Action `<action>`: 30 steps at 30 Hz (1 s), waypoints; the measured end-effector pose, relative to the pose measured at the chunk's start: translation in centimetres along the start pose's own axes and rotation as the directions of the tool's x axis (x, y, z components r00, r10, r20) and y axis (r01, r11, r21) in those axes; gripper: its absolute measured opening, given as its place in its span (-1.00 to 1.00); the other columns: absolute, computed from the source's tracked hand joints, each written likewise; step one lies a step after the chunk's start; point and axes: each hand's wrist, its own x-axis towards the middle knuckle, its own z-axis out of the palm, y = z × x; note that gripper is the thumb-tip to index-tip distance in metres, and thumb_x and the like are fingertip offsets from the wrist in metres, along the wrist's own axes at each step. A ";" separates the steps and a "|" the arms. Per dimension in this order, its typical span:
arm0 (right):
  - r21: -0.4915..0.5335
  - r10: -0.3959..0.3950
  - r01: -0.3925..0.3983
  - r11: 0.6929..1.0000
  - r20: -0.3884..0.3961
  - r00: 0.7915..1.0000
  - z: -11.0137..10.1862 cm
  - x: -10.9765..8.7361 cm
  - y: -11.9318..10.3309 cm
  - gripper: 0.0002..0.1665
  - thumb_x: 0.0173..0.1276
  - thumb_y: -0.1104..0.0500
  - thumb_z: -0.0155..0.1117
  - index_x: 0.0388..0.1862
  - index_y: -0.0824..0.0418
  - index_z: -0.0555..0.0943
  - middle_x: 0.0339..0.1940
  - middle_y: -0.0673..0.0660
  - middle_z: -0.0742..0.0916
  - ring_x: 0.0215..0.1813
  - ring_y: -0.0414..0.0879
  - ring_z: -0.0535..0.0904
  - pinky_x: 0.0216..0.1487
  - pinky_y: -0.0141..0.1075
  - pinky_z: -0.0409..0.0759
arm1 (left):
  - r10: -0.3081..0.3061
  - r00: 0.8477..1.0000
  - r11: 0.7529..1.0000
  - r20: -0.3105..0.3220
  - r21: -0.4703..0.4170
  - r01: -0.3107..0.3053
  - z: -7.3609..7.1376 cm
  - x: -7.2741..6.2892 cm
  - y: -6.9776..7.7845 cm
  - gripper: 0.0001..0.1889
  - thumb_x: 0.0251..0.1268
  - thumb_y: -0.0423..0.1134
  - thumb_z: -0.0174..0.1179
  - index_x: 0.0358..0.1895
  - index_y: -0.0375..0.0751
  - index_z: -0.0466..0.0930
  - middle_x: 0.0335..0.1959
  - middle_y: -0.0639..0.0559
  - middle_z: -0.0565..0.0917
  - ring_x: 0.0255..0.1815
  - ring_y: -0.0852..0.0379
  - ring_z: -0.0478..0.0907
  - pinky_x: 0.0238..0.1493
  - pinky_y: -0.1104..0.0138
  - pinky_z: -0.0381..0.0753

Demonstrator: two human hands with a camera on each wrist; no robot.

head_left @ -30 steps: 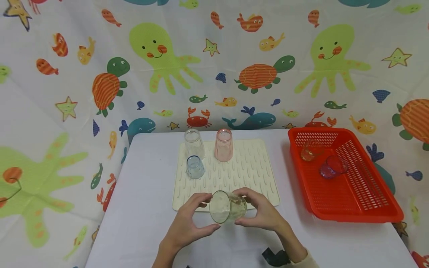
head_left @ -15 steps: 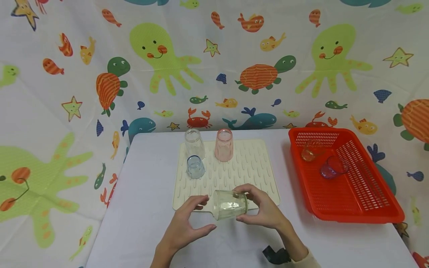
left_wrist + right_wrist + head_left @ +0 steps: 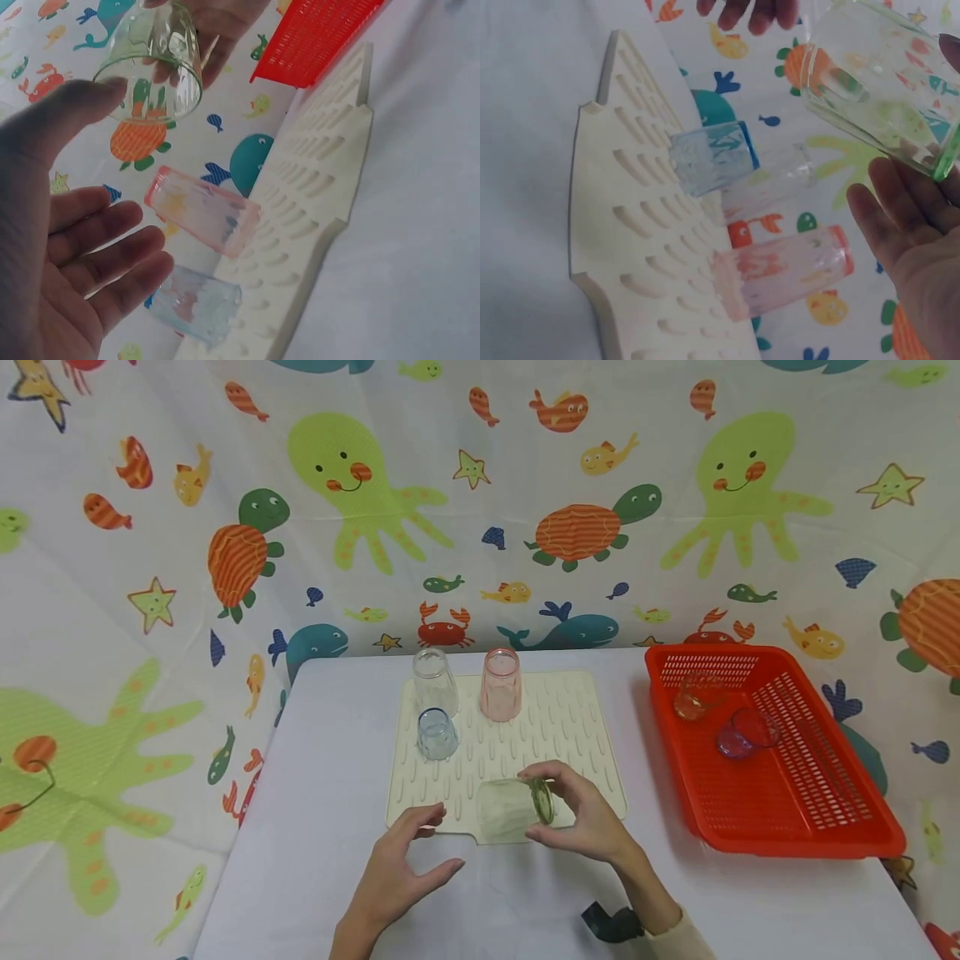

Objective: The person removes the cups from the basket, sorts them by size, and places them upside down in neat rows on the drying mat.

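"What sort of place is this?"
"A screened-off tabletop set: sea-creature cloth hangs behind and beside the white table, hiding whether it's a home or studio."

The table is white on top. A flat, cream mat lies in the middle. A red basket with holes sits on the right.

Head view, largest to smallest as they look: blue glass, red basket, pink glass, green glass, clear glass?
1. Red basket
2. Green glass, held nearer the camera, so true size unsure
3. Pink glass and clear glass: look alike, not ranked
4. Blue glass
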 end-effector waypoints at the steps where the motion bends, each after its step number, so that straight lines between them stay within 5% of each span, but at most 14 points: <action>1: 0.005 -0.004 0.004 1.000 -0.004 1.000 0.0 0.1 0.0 -0.25 0.08 0.30 0.60 0.25 0.18 0.47 0.17 0.14 0.65 0.25 -0.14 0.55 0.28 -0.38 0.60 | 0.000 1.000 1.000 -0.018 0.011 0.000 0.0 -0.1 -0.3 -0.29 -0.04 -0.16 0.60 0.27 0.08 0.51 0.12 0.25 0.64 0.04 0.10 0.67 0.02 0.33 0.77; 6: 0.026 -0.031 0.032 0.999 -0.027 0.999 0.1 0.6 0.3 -0.23 0.07 0.36 0.57 0.26 0.23 0.44 0.14 0.16 0.63 0.24 -0.16 0.54 0.27 -0.41 0.58 | 0.013 0.995 0.989 -0.101 0.146 0.002 0.3 -0.6 -2.3 -0.32 -0.09 -0.21 0.60 0.20 -0.13 0.57 0.08 0.06 0.68 0.02 0.09 0.67 0.03 0.41 0.73; 11: 0.036 -0.066 0.068 0.997 -0.040 0.997 0.2 1.0 0.6 -0.24 0.07 0.39 0.56 0.24 0.28 0.43 0.09 0.22 0.61 0.17 -0.19 0.53 0.24 -0.47 0.58 | -0.025 0.988 0.962 -0.155 0.266 0.066 0.6 -1.1 -4.4 -0.31 -0.12 -0.19 0.61 0.17 -0.26 0.58 0.07 -0.01 0.68 0.05 0.10 0.66 0.05 0.47 0.67; 20: -0.004 0.004 -0.005 1.000 -0.123 0.992 0.5 1.6 0.7 -0.22 0.08 0.41 0.54 0.28 0.28 0.43 0.17 0.23 0.54 0.24 -0.17 0.48 0.27 -0.43 0.62 | -0.125 0.958 0.949 -0.259 0.252 0.192 0.9 -1.8 -6.7 -0.33 -0.11 -0.22 0.59 0.17 -0.34 0.59 0.10 -0.12 0.65 0.15 -0.10 0.62 0.30 0.73 0.29; 30: -0.177 0.049 -0.096 0.980 -0.254 0.966 0.9 2.9 1.2 -0.11 0.04 0.26 0.63 0.37 0.21 0.44 0.24 0.15 0.61 0.28 0.03 0.55 0.23 -0.06 0.70 | -0.210 0.929 0.916 -0.305 0.272 0.296 0.9 -2.1 -7.8 -0.36 0.00 -0.21 0.55 0.19 -0.36 0.57 0.14 -0.18 0.60 0.21 -0.15 0.58 0.28 0.13 0.49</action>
